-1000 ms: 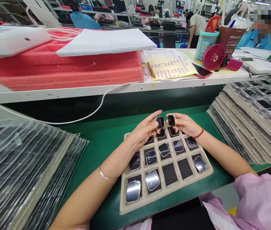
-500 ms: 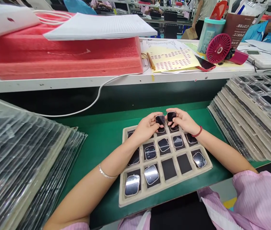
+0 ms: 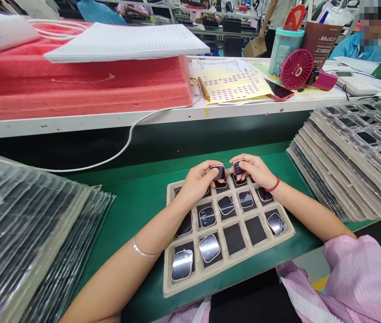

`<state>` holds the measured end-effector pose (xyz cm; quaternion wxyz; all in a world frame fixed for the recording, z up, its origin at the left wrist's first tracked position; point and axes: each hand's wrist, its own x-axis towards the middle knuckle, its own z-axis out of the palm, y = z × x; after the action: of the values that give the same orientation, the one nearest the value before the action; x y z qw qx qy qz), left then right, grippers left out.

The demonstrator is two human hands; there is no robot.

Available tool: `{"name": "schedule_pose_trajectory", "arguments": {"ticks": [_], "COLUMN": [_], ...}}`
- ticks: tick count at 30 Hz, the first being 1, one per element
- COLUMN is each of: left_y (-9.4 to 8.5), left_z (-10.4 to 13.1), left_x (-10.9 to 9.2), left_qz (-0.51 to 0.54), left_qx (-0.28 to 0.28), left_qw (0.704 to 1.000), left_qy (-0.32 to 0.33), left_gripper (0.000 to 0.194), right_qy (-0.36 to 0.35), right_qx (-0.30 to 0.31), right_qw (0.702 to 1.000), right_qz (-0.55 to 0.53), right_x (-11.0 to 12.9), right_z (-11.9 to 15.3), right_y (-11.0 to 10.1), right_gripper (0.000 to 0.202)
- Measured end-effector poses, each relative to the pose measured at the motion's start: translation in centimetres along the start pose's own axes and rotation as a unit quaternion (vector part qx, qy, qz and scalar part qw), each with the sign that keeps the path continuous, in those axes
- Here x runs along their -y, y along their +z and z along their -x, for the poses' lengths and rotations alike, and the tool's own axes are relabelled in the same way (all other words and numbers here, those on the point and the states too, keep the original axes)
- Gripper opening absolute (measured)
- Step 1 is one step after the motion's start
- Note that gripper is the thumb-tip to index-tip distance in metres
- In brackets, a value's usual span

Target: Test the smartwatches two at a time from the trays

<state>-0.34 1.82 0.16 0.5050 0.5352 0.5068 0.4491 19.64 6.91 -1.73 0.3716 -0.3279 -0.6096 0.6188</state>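
Well, one watch point(image 3: 220, 172) per hand point(image 3: 199, 181).

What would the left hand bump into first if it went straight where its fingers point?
Probably the right hand or the small screen it holds, though depth is hard to judge.

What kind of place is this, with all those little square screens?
It looks like a factory or workshop where small gadgets are handled: watch-like devices sit in a molded tray, more trays are stacked alongside, and other people work behind.
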Motion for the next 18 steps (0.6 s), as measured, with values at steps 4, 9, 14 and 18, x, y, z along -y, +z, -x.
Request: {"name": "schedule_pose_trajectory", "arguments": {"ticks": [4, 9, 14, 18], "left_y": [0.08, -0.02, 0.01, 0.06], "left_z": [0.0, -0.17, -0.14, -0.1], "left_x": [0.18, 0.7, 0.7, 0.73], "left_qz": [0.012, 0.013, 0.018, 0.019], "left_qx": [0.011, 0.013, 0.009, 0.008], "left_qw": [1.0, 1.0, 1.0, 1.0], "left_qy": [-0.007, -0.008, -0.004, -0.004], "left_gripper": [0.043, 0.038, 0.033, 0.033], "right_qy": [-0.016, -0.01, -0.009, -0.012], "right_qx": [0.005, 0.014, 0.017, 0.016], "right_qw": [1.0, 1.0, 0.999, 0.999], "right_qz": [-0.003, 0.017, 0.033, 0.038], "right_x": [-0.19, -0.38, -0.3, -0.42], "right_z": [-0.06, -0.07, 0.01, 0.0], "right_y": [0.09, 0.06, 0.09, 0.12], "right_gripper": [0.038, 0.032, 0.031, 0.03]}}
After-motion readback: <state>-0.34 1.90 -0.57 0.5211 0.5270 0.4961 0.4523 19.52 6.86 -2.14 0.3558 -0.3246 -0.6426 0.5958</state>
